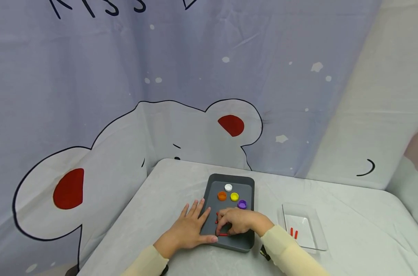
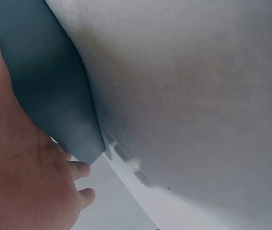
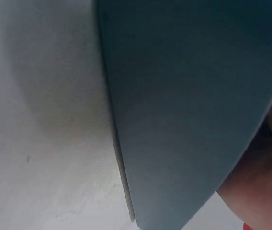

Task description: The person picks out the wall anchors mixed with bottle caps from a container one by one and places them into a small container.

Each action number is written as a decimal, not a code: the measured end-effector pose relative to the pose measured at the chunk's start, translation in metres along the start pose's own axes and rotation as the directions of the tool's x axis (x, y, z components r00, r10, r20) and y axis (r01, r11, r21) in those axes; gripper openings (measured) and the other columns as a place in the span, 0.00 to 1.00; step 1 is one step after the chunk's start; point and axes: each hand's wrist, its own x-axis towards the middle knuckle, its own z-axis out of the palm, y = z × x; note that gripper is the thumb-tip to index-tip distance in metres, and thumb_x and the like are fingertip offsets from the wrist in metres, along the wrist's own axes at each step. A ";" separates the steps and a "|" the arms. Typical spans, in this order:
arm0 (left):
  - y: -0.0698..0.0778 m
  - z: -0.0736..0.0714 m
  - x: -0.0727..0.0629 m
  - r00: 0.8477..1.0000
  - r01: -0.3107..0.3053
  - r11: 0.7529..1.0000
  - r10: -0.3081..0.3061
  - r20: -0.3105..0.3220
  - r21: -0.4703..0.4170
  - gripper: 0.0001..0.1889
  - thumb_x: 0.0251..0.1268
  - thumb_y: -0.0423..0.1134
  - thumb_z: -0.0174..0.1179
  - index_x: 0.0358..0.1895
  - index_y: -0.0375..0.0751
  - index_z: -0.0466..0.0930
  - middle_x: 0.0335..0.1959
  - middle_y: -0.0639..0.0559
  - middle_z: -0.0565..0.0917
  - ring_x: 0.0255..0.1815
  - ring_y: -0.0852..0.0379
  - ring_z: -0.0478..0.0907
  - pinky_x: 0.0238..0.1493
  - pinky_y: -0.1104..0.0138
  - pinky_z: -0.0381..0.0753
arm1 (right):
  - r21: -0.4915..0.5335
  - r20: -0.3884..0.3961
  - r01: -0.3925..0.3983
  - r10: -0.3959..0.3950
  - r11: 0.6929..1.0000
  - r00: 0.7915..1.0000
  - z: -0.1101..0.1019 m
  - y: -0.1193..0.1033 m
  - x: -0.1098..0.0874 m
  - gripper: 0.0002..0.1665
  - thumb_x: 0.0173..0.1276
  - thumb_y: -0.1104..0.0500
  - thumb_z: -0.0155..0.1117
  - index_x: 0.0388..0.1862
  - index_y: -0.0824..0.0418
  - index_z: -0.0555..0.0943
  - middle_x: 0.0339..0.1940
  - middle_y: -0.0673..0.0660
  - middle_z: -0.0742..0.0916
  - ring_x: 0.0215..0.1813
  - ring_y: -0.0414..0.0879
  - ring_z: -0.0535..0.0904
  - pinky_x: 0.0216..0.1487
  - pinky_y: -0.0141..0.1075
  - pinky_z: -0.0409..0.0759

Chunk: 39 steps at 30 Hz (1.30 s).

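Note:
A dark grey tray [image 1: 243,241] lies on the table. My left hand [image 1: 189,227] is spread flat over its left edge, fingers straight and thumb at the near left corner. In the left wrist view that hand [image 2: 26,165] lies against the tray's outer wall [image 2: 54,81]. My right hand [image 1: 239,221] reaches over the right side, its fingers curled, pinching a thin red stick [image 1: 223,235] low in the tray. Another red piece [image 1: 217,221], partly hidden, lies just left of these fingers. The right wrist view shows mostly the tray wall [image 3: 184,105], with part of the hand behind it.
Toward the tray's far end sit small round pieces: white [image 1: 228,187], orange [image 1: 222,196], yellow [image 1: 234,196] and purple [image 1: 242,204]. Right of the tray stands a clear plastic box [image 1: 320,230] holding two red sticks [image 1: 294,233]. A printed curtain [image 1: 195,57] hangs behind the table.

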 end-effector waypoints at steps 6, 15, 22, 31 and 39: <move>-0.001 0.002 0.000 1.000 0.001 1.000 -0.001 -0.004 -0.002 0.55 0.60 0.81 0.46 0.81 0.45 0.56 0.84 0.40 0.44 0.83 0.38 0.42 0.78 0.40 0.44 | -0.029 -0.011 -0.012 0.012 1.000 1.000 0.001 0.000 -0.001 0.17 0.60 0.60 0.76 0.45 0.41 0.89 0.45 0.39 0.79 0.51 0.34 0.74 0.59 0.33 0.74; -0.001 0.003 0.000 1.000 -0.009 1.000 0.009 -0.024 0.002 0.54 0.61 0.80 0.48 0.81 0.44 0.57 0.83 0.39 0.45 0.83 0.37 0.43 0.77 0.39 0.45 | -0.034 -0.079 -0.037 0.034 0.999 0.996 0.006 0.001 -0.003 0.15 0.58 0.58 0.77 0.44 0.46 0.88 0.44 0.39 0.80 0.49 0.34 0.75 0.59 0.36 0.74; 0.000 0.003 0.000 1.000 -0.007 1.000 0.007 -0.025 -0.006 0.54 0.61 0.79 0.49 0.81 0.43 0.57 0.83 0.39 0.45 0.83 0.37 0.43 0.77 0.39 0.45 | 0.014 -0.124 -0.043 0.045 0.999 0.991 0.012 0.004 -0.005 0.12 0.59 0.57 0.76 0.43 0.49 0.87 0.39 0.38 0.79 0.40 0.32 0.72 0.49 0.30 0.73; 0.000 0.002 -0.001 1.000 -0.003 1.000 0.003 -0.021 -0.003 0.54 0.60 0.80 0.48 0.81 0.44 0.56 0.84 0.40 0.45 0.83 0.38 0.43 0.77 0.40 0.44 | 0.004 -0.165 -0.041 0.041 0.999 0.985 0.015 0.005 -0.009 0.13 0.60 0.55 0.76 0.44 0.51 0.87 0.41 0.39 0.81 0.40 0.33 0.74 0.48 0.30 0.74; 0.000 0.001 -0.001 1.000 0.001 1.000 -0.001 -0.016 -0.009 0.54 0.61 0.79 0.49 0.81 0.44 0.56 0.84 0.40 0.45 0.83 0.38 0.43 0.78 0.40 0.43 | -0.052 -0.184 -0.056 0.046 0.997 0.982 0.017 0.003 -0.009 0.12 0.60 0.55 0.76 0.43 0.52 0.88 0.42 0.40 0.82 0.42 0.31 0.73 0.53 0.35 0.73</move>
